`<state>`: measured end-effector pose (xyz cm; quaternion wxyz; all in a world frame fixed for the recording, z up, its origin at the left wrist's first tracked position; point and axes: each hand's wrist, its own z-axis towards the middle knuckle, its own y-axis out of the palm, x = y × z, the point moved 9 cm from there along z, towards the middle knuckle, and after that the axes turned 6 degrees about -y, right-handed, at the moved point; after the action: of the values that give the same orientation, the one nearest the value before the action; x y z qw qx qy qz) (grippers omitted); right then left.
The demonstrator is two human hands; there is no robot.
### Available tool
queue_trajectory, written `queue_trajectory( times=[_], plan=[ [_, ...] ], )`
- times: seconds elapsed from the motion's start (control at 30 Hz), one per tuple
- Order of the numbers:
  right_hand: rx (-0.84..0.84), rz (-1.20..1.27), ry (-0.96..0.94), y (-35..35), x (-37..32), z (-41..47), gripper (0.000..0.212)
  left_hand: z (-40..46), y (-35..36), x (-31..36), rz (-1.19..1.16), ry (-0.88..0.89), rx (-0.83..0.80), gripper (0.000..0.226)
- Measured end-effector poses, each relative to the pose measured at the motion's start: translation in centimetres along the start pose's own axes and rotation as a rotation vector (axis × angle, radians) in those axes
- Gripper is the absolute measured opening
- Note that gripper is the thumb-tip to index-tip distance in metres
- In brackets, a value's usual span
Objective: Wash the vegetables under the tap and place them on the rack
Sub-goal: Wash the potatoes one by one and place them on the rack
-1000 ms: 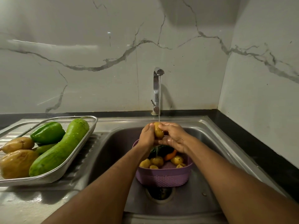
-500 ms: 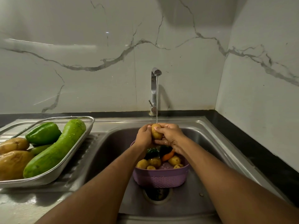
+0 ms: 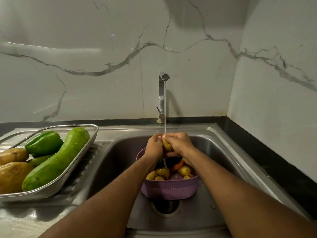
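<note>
Two bare forearms reach in from the bottom of the frame toward the middle of the steel sink (image 3: 223,152). Just beyond them, low centre, a purple plastic basket (image 3: 169,190) sits over the drain, holding several small potatoes (image 3: 183,170), something orange and something dark. Above the basket the left hand (image 3: 154,146) and the right hand (image 3: 179,143) meet, fingers curled and pressed together around one small potato (image 3: 167,146), gripped between both palms with only a sliver of yellow skin showing. A thin stream of water (image 3: 165,107) lands right on the knuckles and trickles down into the basket. At the left edge of the frame, on the draining board, the wire mesh rack (image 3: 82,155) holds wet vegetables: a long green gourd (image 3: 58,160) lying diagonally, a green bell pepper (image 3: 44,143) behind it, and two large potatoes (image 3: 12,175) at the far left. Further back, centre frame, the chrome tap (image 3: 162,93) stands against the marble wall (image 3: 103,48), running.
</note>
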<state>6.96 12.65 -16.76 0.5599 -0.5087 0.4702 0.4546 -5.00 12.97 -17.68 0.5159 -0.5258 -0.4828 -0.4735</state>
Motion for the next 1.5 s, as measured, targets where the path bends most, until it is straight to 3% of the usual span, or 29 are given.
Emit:
queue_trajectory(
  times=[0.13, 0.23, 0.37, 0.43, 0.57, 0.63, 0.73, 0.8, 0.93, 1.03, 1.13, 1.27, 1.5],
  plan=[
    [-0.057, 0.123, 0.043, 0.2, 0.3, 0.0, 0.036, 0.0, -0.5, 0.1, -0.038, -0.018, 0.027, 0.033],
    [0.07, 0.136, 0.052, -0.3, 0.5, 0.2, 0.028, -0.4, -0.4, 0.5, -0.038, 0.005, 0.017, 0.034],
    [0.287, 0.092, 0.081, -1.3, 1.0, 0.2, 0.038, -1.0, 0.3, 0.8, -0.033, 0.038, -0.024, 0.036],
    [0.253, 0.088, 0.077, -1.1, 0.8, 0.3, 0.038, -1.1, 0.1, 0.9, -0.048, 0.044, -0.011, 0.034],
    [0.007, 0.165, 0.077, 0.2, 0.1, 0.1, 0.017, -0.5, -1.1, 0.6, -0.104, -0.005, 0.052, 0.034],
    [-0.061, 0.187, 0.069, 0.6, -0.1, 0.0, 0.023, -0.1, -1.4, 0.4, -0.137, -0.037, 0.068, 0.034],
    [0.012, 0.18, 0.069, 0.3, 0.1, -0.1, 0.016, -0.5, -1.2, 0.5, -0.112, -0.038, 0.057, 0.031],
    [0.108, 0.176, 0.09, -0.2, 0.6, 0.0, 0.022, -0.6, -0.8, 0.6, -0.043, 0.005, 0.034, 0.031],
    [0.238, 0.145, 0.093, -1.4, 1.1, 0.1, 0.029, -0.7, 0.0, 1.4, 0.34, 0.189, 0.013, 0.033],
    [0.203, 0.111, 0.064, -1.4, 0.9, 0.0, 0.022, -0.8, 0.4, 1.0, 0.47, 0.174, -0.023, 0.041],
    [0.13, 0.086, 0.026, -0.9, 0.4, -0.3, 0.016, -0.7, 1.0, -0.1, 0.427, 0.128, -0.081, 0.038],
    [0.066, 0.15, 0.027, -0.1, 0.0, -0.4, 0.024, -0.3, 0.4, 0.0, 0.303, 0.126, -0.04, 0.035],
    [0.23, 0.088, 0.04, -0.5, 0.1, -0.4, 0.026, -0.5, 0.5, 0.9, 0.223, 0.194, -0.068, 0.04]
  ],
)
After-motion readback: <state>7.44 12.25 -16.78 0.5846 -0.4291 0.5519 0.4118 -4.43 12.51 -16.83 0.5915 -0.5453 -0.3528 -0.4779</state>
